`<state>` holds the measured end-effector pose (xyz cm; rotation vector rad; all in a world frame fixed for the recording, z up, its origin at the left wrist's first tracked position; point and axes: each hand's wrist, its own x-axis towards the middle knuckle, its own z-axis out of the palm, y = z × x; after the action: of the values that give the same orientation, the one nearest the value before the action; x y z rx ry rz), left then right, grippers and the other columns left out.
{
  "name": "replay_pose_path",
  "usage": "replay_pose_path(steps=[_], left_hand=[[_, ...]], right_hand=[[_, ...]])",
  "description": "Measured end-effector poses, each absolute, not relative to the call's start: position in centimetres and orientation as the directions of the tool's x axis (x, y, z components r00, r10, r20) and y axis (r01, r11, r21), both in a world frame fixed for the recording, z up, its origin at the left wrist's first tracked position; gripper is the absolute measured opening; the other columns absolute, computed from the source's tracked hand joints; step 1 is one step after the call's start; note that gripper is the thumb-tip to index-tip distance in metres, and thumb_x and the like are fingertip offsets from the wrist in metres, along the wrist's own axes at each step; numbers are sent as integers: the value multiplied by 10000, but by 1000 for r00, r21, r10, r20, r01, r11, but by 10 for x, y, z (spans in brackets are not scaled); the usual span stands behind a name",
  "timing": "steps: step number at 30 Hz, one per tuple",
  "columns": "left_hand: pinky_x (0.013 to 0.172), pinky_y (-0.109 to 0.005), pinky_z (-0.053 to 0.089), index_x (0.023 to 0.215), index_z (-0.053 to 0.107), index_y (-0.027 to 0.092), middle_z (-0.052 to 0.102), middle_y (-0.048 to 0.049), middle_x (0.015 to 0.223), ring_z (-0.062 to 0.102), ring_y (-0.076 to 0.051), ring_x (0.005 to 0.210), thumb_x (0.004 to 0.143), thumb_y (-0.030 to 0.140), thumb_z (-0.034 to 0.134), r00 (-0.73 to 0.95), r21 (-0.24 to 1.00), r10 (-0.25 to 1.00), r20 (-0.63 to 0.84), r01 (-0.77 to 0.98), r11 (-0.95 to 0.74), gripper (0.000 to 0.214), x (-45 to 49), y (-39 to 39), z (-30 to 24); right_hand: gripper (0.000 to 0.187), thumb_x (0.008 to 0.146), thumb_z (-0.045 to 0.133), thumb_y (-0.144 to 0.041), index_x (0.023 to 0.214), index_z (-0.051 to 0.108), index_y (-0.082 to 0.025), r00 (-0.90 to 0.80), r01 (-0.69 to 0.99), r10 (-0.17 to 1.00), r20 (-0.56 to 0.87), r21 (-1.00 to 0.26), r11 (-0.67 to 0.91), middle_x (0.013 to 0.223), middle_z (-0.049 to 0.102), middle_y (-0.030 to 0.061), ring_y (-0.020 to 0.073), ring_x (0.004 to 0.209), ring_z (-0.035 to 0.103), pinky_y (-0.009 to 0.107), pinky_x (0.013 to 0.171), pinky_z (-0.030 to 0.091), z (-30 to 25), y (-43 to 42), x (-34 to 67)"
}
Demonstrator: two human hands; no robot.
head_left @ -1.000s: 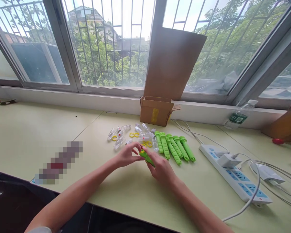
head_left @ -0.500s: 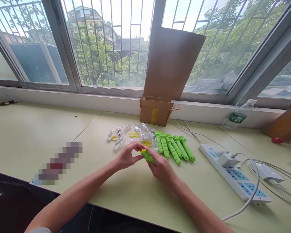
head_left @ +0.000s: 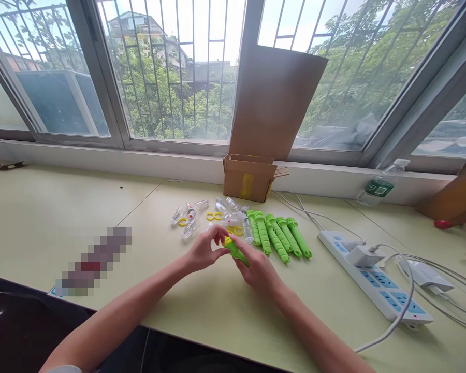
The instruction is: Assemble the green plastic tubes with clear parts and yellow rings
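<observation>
A green plastic handle point(head_left: 239, 254), like a ribbed tube, is tilted between my hands just above the table. My right hand point(head_left: 263, 270) is closed around its lower part. At its upper end sits a yellow ring point(head_left: 228, 242), and the curled fingers and thumb of my left hand point(head_left: 206, 249) close on that end. My fingers partly hide the ring. Behind my hands lie several clear plastic cylinders point(head_left: 190, 228), some with grey-white ends and red dots, among loose yellow rings point(head_left: 218, 216). To the right, several more green handles point(head_left: 276, 241) lie side by side.
A small cardboard box point(head_left: 248, 181) stands by the window, a brown board point(head_left: 277, 103) rising behind it. A white power strip point(head_left: 373, 277) with plugs and cables lies at right. A plastic bottle point(head_left: 378, 186) leans near the sill. A blurred patch point(head_left: 95, 264) covers something at left.
The yellow ring at the top of the green handle shows slightly more, and my left fingers have shifted a little around it. The things on the table lie as before.
</observation>
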<state>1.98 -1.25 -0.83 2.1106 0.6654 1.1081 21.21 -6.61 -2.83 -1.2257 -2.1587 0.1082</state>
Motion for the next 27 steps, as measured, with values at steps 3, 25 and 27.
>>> replay_pose_path(steps=[3, 25, 27], left_hand=[[682, -275, 458, 961, 491, 197, 547, -8, 825, 495, -123, 724, 765, 277, 670, 500, 739, 691, 522, 139, -659, 277, 20, -13, -8], [683, -295, 474, 956, 473, 193, 606, -39, 884, 534, -155, 767, 859, 171, 510, 606, 338, 453, 653, 302, -891, 106, 19, -21, 3], [692, -303, 476, 965, 464, 192, 604, -43, 895, 538, -158, 773, 859, 184, 516, 605, 311, 447, 659, 322, -894, 118, 18, -21, 4]], right_hand=[[628, 847, 465, -161, 1437, 279, -272, -347, 717, 805, 482, -417, 559, 1237, 599, 78, 230, 1042, 617, 365, 859, 520, -28, -66, 212], [607, 864, 467, -207, 1444, 293, -238, -259, 589, 845, 468, -617, 522, 1257, 588, 70, 223, 1127, 566, 349, 951, 450, -25, -64, 212], [598, 872, 468, -224, 1444, 294, -226, -240, 564, 848, 472, -643, 518, 1266, 581, 73, 222, 1123, 564, 348, 951, 446, -25, -64, 212]])
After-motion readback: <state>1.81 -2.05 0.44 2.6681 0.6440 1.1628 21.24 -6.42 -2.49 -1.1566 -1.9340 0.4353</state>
